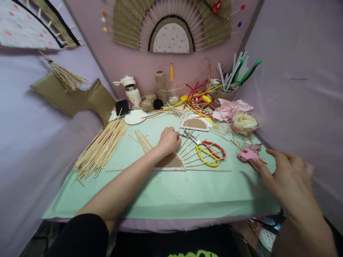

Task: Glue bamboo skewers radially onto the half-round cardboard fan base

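My left hand (169, 141) is closed above the half-round cardboard piece (169, 162), its fingertips pinched at a thin wooden stick. More sticks (198, 154) fan out from the cardboard's pink-spotted rim to the right. Part of the cardboard is hidden behind my left hand and forearm. My right hand (291, 175) is at the right edge of the table, fingers apart, with its thumb close to a pink glue gun (249, 153); whether they touch is unclear. Scissors (211, 152) with red and yellow handles lie beneath some of the fanned sticks.
A heap of wooden sticks (103, 148) lies at the left. Behind stand a white bottle (133, 95), twine (161, 85) and colourful pipe cleaners (197, 94). Green-handled pliers (248, 73) stand in a holder, with a cream flower (244, 124) in front. Walls enclose the table.
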Action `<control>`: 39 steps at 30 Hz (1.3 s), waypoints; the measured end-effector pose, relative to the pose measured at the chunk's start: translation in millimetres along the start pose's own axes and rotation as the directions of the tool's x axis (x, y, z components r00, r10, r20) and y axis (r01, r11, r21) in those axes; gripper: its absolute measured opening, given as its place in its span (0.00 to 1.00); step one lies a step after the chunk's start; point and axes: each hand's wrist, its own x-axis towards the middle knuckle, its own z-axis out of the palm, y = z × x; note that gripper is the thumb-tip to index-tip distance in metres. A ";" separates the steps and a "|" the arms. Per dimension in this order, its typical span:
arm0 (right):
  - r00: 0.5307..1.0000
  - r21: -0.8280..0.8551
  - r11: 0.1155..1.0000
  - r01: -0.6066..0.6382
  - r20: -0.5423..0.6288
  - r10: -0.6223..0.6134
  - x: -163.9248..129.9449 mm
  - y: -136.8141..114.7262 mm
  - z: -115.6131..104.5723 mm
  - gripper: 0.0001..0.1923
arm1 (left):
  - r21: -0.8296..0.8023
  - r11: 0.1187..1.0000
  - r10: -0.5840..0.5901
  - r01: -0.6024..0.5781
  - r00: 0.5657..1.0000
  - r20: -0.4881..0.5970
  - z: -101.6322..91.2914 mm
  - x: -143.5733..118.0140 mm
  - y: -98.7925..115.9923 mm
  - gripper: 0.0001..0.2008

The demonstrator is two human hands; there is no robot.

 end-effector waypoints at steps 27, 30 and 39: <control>0.940 0.270 0.907 0.323 -0.205 -0.274 -0.9 -40.1 -1.8 0.30 | 0.091 0.996 -0.018 0.014 0.999 0.046 0.0 1.4 4.8 0.14; 0.936 0.251 0.911 0.327 -0.215 -0.277 -1.3 -40.9 -3.5 0.31 | 0.096 0.995 -0.019 0.014 0.998 0.053 -0.8 1.4 5.2 0.14; 0.946 0.281 0.907 0.314 -0.170 -0.275 -1.2 -46.9 -9.8 0.32 | 0.081 0.997 -0.024 0.020 0.999 0.037 -8.5 -0.7 6.2 0.13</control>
